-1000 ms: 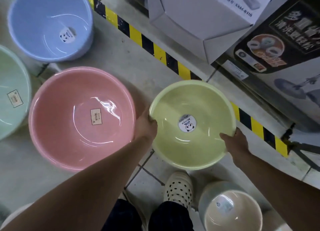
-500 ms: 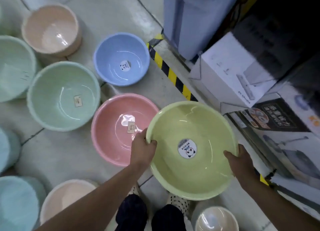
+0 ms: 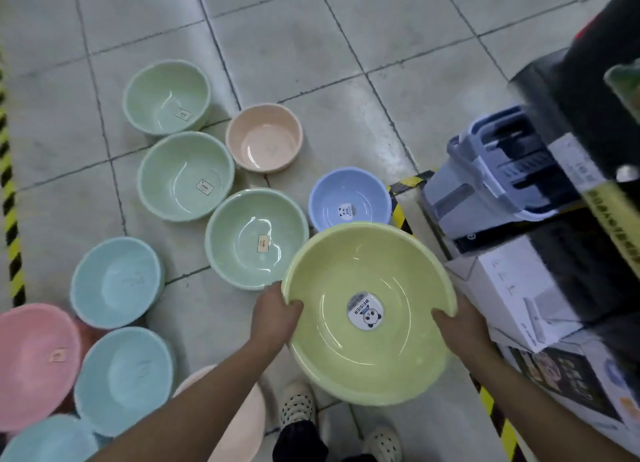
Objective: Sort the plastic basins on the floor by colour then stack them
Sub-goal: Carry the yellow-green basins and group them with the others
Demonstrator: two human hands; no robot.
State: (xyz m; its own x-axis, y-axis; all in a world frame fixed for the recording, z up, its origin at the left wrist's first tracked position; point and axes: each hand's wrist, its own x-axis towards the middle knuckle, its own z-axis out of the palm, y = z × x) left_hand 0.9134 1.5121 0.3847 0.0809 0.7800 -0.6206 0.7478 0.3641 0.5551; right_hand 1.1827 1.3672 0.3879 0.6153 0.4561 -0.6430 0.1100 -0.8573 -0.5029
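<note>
Basins of several colours lie spread on the floor (image 3: 311, 39), and you hold the yellow basin (image 3: 369, 311) up off it, mouth upward and tipped slightly toward you. Your left hand (image 3: 275, 314) is clamped on its left rim, thumb inside the lip, and your right hand (image 3: 457, 326) is clamped on the right rim in the same way, so the load sits evenly between the two. I see no second yellow one in view, so I judge it needs a bare patch of floor to start its own pile. That patch lies forward and to your left: the open tiles beyond the peach basin (image 3: 265, 138) and the blue basin (image 3: 349, 198). Three green basins (image 3: 256, 238) sit in a line just ahead and left of your left hand, the nearest almost under the held rim. Boxes (image 3: 519, 288) crowd your right side, so swing left, away from them; your left hand leads
</note>
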